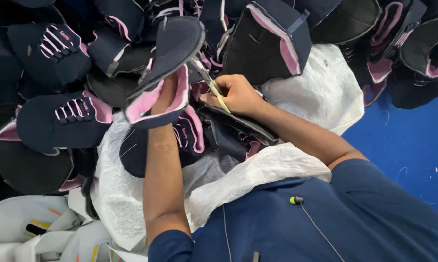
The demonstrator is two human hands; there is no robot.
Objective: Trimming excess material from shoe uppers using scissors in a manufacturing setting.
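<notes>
My left hand [167, 95] is pushed inside a navy shoe upper [173, 46] with pink lining, so its fingers are hidden and the upper sits over it like a glove. My right hand [237, 95] is closed on a small pair of thread snips [207, 77] with a pale yellow handle. The metal tips of the snips touch the edge of that upper near its sole rim. Both forearms reach out over a white woven sack [321, 87].
A deep pile of navy and pink shoe uppers [58, 121] fills the top and left of the view. White shoe parts [29, 223] lie at the bottom left. Blue floor [408, 145] shows at the right. An earbud on a wire [296, 200] rests on my blue shirt.
</notes>
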